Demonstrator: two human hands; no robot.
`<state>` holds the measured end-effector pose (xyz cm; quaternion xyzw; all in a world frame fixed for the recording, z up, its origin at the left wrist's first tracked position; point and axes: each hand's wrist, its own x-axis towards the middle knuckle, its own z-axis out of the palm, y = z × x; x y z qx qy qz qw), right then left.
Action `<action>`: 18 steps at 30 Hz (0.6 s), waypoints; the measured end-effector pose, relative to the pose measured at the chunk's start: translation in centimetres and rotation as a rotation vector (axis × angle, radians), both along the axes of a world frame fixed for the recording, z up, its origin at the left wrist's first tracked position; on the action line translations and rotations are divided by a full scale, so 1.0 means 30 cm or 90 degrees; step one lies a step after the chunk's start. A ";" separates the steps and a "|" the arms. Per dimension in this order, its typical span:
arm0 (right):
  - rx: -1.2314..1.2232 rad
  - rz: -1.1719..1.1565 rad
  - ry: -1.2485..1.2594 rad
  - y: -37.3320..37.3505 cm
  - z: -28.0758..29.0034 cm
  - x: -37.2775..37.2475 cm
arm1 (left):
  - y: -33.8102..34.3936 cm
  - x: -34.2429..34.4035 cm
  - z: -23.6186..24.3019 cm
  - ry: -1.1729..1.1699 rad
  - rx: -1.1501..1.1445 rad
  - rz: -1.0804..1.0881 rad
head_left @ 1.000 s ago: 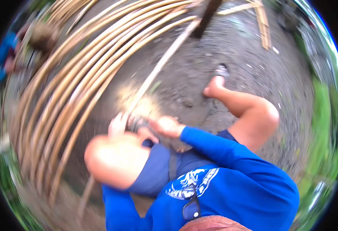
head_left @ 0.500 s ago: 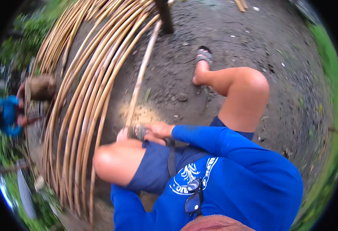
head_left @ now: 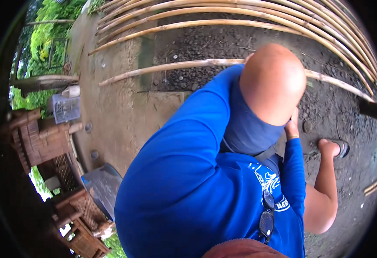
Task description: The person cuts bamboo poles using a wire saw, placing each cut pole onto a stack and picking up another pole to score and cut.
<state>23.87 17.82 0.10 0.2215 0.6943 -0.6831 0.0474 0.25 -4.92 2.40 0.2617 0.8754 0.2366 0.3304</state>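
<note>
A long pale bamboo pole [head_left: 184, 65] lies on the ground across the far side of my bent left knee, and the knee hides its middle. Only a bit of my left hand [head_left: 249, 57] shows beside the knee, right at the line of that pole; its fingers are hidden. My right hand [head_left: 292, 127] is low on the inner side of the same leg, close to the hem of my dark blue shorts [head_left: 253, 129]. Its back and wrist are visible, while the leg covers most of its fingers. What it touches there cannot be seen.
Several more bamboo poles [head_left: 205, 24] lie side by side beyond. A sandal [head_left: 343, 148] is on my right foot. Short bamboo pieces [head_left: 373, 186] lie at far right. Leftward are a pale crate [head_left: 66, 108], a grey-blue bin [head_left: 103, 189] and brown bamboo furniture [head_left: 46, 144].
The view has swung left, bringing the crate, bin and furniture in. My left arm, earlier mostly hidden, now reaches forward to the pole. My right hand remains low by the left leg.
</note>
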 end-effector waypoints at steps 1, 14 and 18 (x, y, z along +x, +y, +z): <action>0.048 0.051 -0.039 -0.034 -0.037 -0.022 | -0.061 0.019 -0.014 -0.016 -0.009 0.023; 0.464 0.090 0.255 -0.060 0.067 -0.040 | 0.082 -0.083 -0.083 -0.172 0.088 0.028; 0.440 0.040 0.120 -0.121 0.112 -0.082 | 0.125 -0.122 -0.071 -0.324 0.141 0.080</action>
